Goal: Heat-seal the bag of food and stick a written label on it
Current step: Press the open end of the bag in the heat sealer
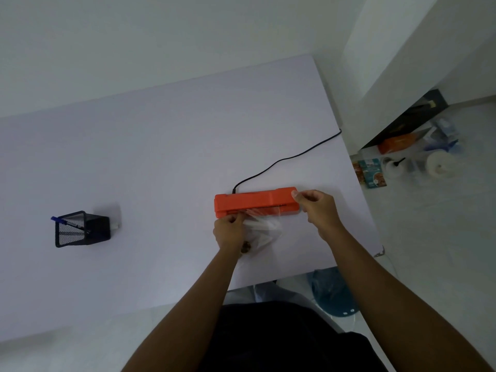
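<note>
Clear bag point(264, 228) mouth in orange sealer point(255, 201), pinched between left grip point(230, 229) and right grip point(312, 204).

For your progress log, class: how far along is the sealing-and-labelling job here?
Done: the clear bag's mouth is laid into the orange heat sealer. In hand: the left hand and right hand hold the bag's top edge there. Left: sealing, then the label; the blue pen sits unused in its mesh holder.

Both forearms are bare from elbow to wrist, with no sleeves in view. The left hand point(228, 232) and right hand point(316, 208) wear no gloves, rings or watch. A dark, near-black garment point(268, 339) covers the person's body below the arms.
</note>
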`<state>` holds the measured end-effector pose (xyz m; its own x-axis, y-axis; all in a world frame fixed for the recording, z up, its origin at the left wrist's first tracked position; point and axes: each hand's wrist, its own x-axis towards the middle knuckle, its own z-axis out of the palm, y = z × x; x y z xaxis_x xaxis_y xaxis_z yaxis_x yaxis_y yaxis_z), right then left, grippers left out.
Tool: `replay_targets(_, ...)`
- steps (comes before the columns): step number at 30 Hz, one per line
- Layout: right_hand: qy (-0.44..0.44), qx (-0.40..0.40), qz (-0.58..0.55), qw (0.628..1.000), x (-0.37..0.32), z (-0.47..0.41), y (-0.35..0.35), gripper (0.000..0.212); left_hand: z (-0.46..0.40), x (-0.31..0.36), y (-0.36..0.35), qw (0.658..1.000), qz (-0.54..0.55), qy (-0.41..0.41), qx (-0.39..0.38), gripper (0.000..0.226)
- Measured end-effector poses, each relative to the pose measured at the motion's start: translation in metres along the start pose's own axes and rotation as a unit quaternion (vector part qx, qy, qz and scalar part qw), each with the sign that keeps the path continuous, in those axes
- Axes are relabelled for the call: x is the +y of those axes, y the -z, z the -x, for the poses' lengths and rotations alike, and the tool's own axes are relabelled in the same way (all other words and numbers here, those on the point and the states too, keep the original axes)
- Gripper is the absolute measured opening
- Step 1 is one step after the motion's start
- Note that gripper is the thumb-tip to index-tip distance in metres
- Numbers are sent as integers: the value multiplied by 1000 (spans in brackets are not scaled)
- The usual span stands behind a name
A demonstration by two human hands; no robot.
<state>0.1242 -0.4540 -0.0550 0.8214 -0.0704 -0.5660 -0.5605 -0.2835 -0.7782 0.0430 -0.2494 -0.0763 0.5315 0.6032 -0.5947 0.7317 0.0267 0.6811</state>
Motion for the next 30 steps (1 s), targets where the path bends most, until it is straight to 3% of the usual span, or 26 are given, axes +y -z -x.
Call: replay_targets(30,-6,-2,14,1000,-10,5,0,29,5,5,0,1000,2,10,4,34)
